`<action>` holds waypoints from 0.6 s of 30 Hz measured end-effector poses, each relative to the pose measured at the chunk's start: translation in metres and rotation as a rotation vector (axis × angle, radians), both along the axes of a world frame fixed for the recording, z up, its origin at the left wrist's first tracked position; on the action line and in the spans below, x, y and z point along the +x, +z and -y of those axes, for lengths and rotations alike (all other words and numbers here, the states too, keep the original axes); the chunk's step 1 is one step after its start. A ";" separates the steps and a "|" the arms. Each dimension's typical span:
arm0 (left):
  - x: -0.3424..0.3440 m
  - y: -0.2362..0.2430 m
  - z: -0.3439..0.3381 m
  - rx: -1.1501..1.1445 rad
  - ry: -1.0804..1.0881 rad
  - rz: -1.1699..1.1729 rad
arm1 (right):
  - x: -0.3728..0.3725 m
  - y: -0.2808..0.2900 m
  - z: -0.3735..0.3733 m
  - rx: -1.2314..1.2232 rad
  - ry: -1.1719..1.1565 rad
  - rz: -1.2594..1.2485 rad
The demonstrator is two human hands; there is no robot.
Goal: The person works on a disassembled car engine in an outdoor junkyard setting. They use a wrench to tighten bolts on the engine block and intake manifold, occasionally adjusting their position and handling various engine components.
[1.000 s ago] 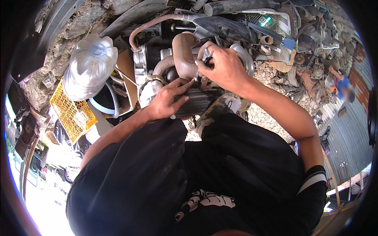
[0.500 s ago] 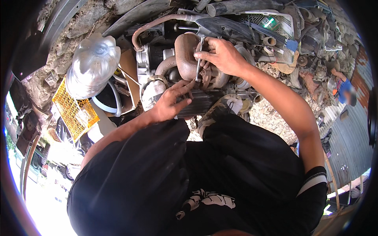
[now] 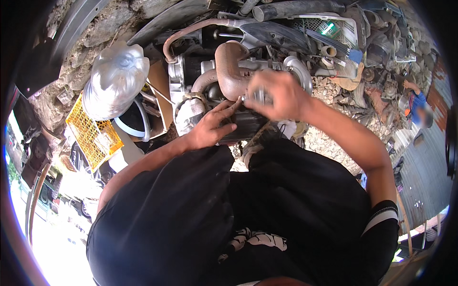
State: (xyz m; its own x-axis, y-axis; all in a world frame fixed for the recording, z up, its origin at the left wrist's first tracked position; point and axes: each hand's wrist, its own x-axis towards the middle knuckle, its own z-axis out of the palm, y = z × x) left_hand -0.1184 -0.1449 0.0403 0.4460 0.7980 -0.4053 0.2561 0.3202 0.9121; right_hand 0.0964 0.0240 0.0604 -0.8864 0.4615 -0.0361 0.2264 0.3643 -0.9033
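Note:
In front of me is an engine with a rusty curved exhaust pipe (image 3: 228, 64) and a silvery turbo housing (image 3: 300, 76) on its right. My right hand (image 3: 279, 97), smeared by motion, is closed round a wrench (image 3: 244, 98); only its small shiny end shows clearly, low beside the rusty pipe. My left hand (image 3: 212, 126) has its fingers stretched out, the index fingertip touching or almost touching that wrench end. Whatever fastener sits under the fingertip is hidden. A whitish wrapped part (image 3: 189, 114) lies left of the pipe.
At left stand a large clear plastic bottle (image 3: 117, 71), a yellow plastic crate (image 3: 93, 128) and a cardboard box (image 3: 160, 90). Behind the engine lie a thick dark pipe (image 3: 298, 9) and a white basket (image 3: 350, 33). Another person (image 3: 417, 107) is at far right, near corrugated sheets.
My right hand has swung the wrench from upright toward the right and nearer to me, and its fingers now blur. My left hand has barely moved.

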 end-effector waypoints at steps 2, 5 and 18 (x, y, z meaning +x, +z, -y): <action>-0.001 0.007 -0.010 -0.113 -0.005 0.049 | 0.012 0.006 0.025 0.286 0.493 -0.124; -0.003 0.004 -0.011 -0.147 0.047 0.124 | 0.018 -0.003 0.071 0.154 0.517 0.026; 0.003 -0.007 -0.015 -0.435 0.307 0.070 | 0.025 -0.010 0.102 -0.200 0.607 0.170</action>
State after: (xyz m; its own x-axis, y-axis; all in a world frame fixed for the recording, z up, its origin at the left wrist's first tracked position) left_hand -0.1152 -0.1299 0.0332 0.2562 0.6607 -0.7056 0.0342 0.7233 0.6897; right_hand 0.1214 -0.0777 0.0505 -0.9615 -0.1479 -0.2317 0.1793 0.3014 -0.9365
